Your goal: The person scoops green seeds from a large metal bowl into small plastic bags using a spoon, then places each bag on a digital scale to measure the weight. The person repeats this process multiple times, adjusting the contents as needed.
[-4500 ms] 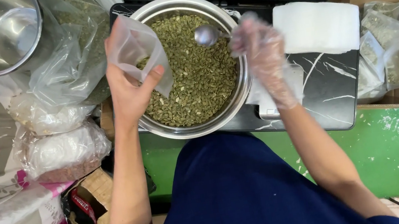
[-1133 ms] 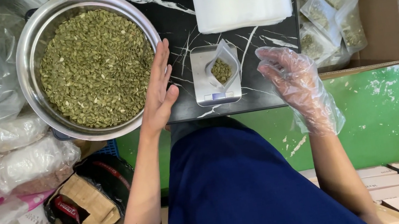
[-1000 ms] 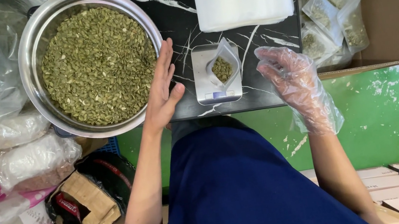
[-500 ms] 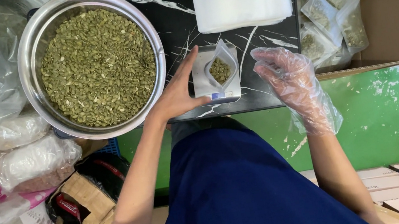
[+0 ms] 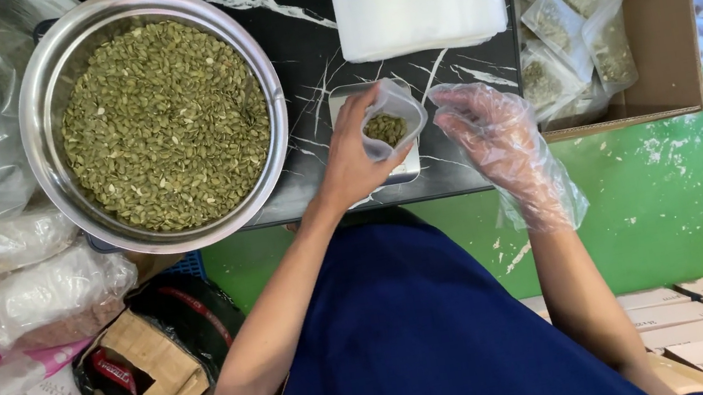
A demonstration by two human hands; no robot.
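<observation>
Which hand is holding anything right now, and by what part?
The left hand grips the small clear pouch of seeds by its left side wall, near the open mouth. The gloved right hand holds nothing, open beside it.

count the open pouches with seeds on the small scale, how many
1. One small clear pouch of green seeds sits on the scale, gripped by the bare left hand; the gloved right hand hovers beside it. Filled pouches lie in the cardboard box, some possibly hidden.

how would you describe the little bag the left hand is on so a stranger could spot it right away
Start at the big steel bowl of green seeds, then move right across the black marbled tabletop. The small clear pouch sits on the scale, held by the left hand; unlike the boxed bags, it stands open.
</observation>
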